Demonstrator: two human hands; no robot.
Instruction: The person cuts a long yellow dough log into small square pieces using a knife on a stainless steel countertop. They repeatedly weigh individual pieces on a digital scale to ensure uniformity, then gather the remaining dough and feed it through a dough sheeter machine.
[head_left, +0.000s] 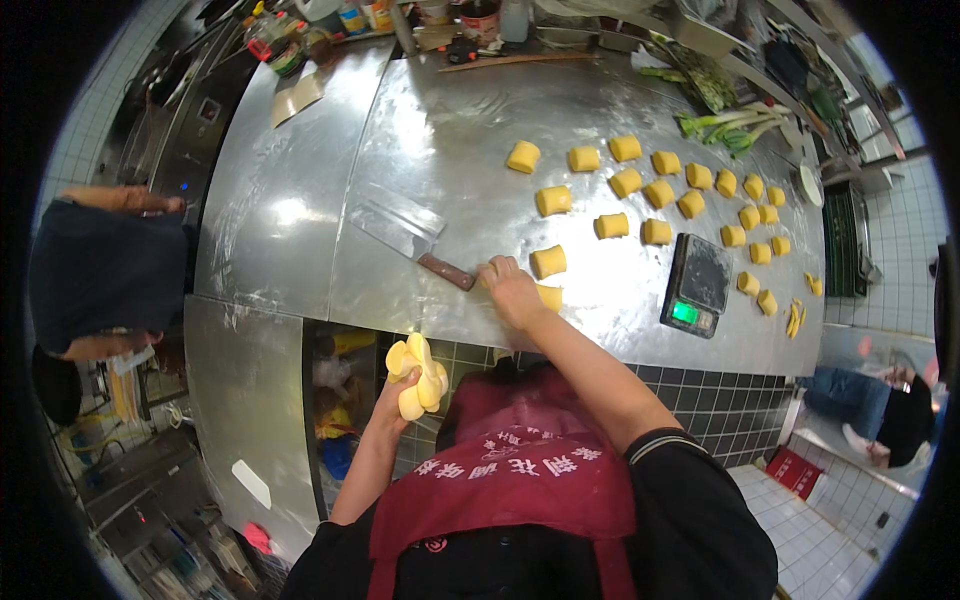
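My left hand (397, 397) holds a bunch of folded yellow dough (421, 379) off the table's front edge. My right hand (510, 289) is curled low over the steel table (465, 187), its fingertips at a small bit of yellow dough that they mostly hide. Just left of those fingers lies a cleaver (446, 271) with a wooden handle, its wide blade pointing to the upper left. Beside the hand, a dough piece (550, 298) is partly covered by the wrist, with another dough piece (549, 261) above it. Many short yellow dough cylinders (612, 226) are spread over the table's right half.
A digital scale (699, 285) with a lit display stands right of my arm. Thin dough scraps (795, 319) lie near the right edge. Green onions (739, 127), bottles (277, 49) and a wooden stick (517, 61) line the back. One person (112, 270) is at the left, another (877, 412) at the right.
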